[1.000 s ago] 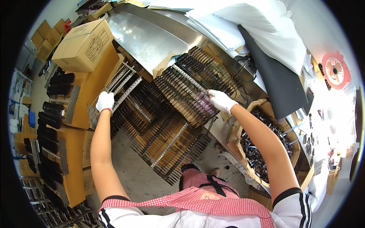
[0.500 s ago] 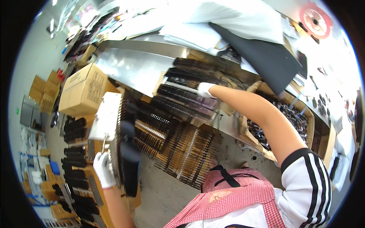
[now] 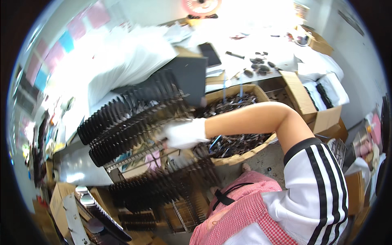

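Note:
My right hand [image 3: 184, 134], in a white glove, is closed around the end of a metal rack [image 3: 136, 157]. Rows of glossy black pieces [image 3: 122, 116] stand along it, tilted up toward the left; motion blurs the fingers and the near end. Beneath it lie more racks of dark pieces [image 3: 151, 185], on a stand over the floor. At the lower left is another rack of black pieces [image 3: 107, 214] beside a white plate [image 3: 75, 218]. My left hand is out of the picture.
Just beyond my right forearm, a lined box [image 3: 241, 157] holds many small dark pieces. A black board [image 3: 190, 77] and white sheeting [image 3: 130, 61] cover the bench behind the rack. An open carton [image 3: 304, 98] stands at right, a pink fan [image 3: 201, 6] at the back.
The view has swung right. My right hand has lifted a rack of black pieces off the others. My left hand has left the picture, and the rack near it now sits at the lower left.

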Available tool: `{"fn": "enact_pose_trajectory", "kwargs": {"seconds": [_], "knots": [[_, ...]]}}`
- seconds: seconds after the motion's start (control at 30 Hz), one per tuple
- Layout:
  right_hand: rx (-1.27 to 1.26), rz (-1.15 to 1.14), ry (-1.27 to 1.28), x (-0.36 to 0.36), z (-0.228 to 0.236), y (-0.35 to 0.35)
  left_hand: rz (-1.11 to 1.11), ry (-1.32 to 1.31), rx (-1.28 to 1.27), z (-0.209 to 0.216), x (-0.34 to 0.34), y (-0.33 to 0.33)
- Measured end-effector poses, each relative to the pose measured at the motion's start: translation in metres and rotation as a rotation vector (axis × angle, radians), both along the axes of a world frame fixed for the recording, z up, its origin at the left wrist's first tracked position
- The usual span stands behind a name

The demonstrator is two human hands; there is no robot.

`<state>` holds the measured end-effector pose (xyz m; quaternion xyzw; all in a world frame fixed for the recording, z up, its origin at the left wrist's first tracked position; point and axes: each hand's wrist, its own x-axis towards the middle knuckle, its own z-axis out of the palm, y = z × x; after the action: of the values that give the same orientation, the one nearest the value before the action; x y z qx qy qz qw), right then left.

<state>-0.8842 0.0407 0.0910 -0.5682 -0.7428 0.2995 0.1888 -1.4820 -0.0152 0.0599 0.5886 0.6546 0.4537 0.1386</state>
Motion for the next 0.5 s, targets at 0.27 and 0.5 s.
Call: {"fn": "enact_pose_trajectory", "kwargs": {"seconds": [0.27,0.5], "knots": [[0.008,-0.545,0.037,0.168,0.041,-0.177,-0.135,-0.562,-0.152,0.039,0.180,0.034],[0.167,-1.073,0.183,0.341,0.029,-0.312,-0.469,-0.049,0.004,0.032,0.367,0.012]]}}
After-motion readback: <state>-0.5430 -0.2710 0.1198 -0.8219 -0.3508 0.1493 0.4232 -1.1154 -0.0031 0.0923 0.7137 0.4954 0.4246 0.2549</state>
